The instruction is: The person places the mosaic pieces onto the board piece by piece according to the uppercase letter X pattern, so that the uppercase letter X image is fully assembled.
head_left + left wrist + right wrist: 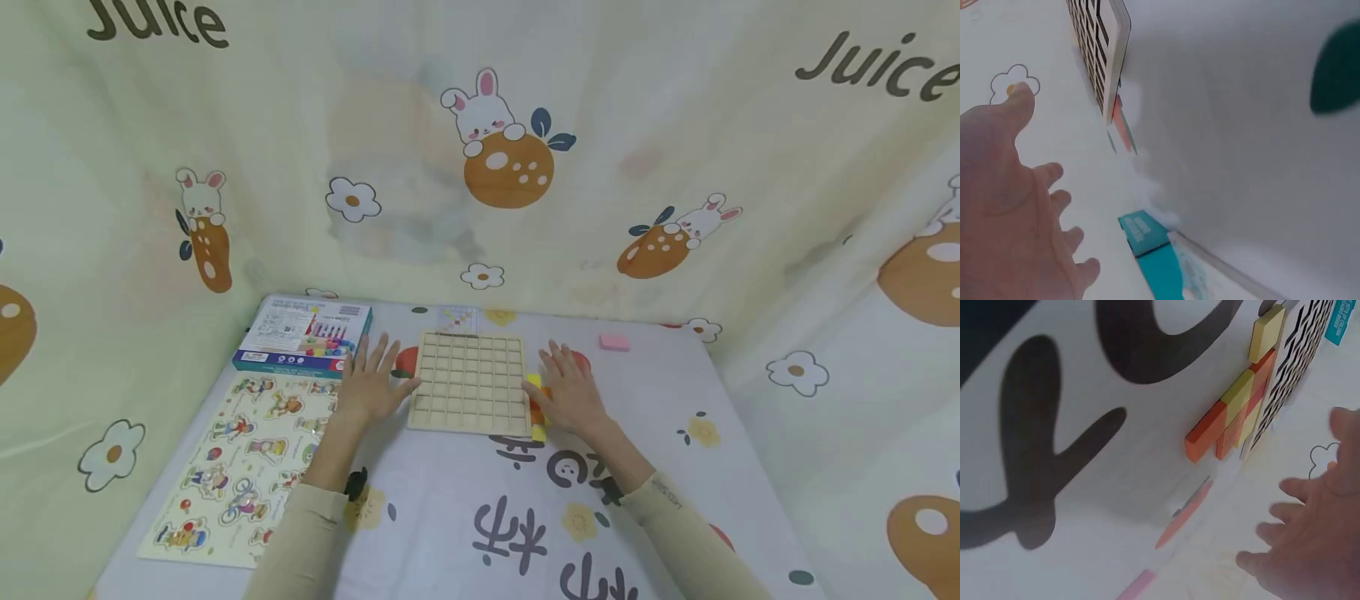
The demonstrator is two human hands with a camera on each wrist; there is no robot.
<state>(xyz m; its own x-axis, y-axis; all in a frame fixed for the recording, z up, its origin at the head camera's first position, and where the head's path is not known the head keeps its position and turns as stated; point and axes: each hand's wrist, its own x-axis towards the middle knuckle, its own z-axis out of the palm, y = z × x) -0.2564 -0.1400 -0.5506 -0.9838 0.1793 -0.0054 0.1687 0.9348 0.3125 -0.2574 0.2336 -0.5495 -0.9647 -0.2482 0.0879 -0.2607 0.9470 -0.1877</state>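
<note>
A square wooden grid board (468, 383) with rows of shallow compartments lies on the table between the two hands. My left hand (369, 387) is held with spread fingers at the board's left side, its thumb pointing at the edge. On the other side my right hand (573, 392) has its fingers spread too, thumb tip near the right edge. Neither palm holds anything in the wrist views. Yellow and orange blocks (1235, 406) sit against the board's right edge; in the head view the right hand partly covers these blocks (538, 432).
A flat printed box (303, 329) stands at the back left, with a sheet of cartoon figures (247, 450) in front of it. Behind the board lies a small card with a coloured grid (458, 319). A pink block (614, 342) lies at the back right. Printed curtains (405, 250) surround the table.
</note>
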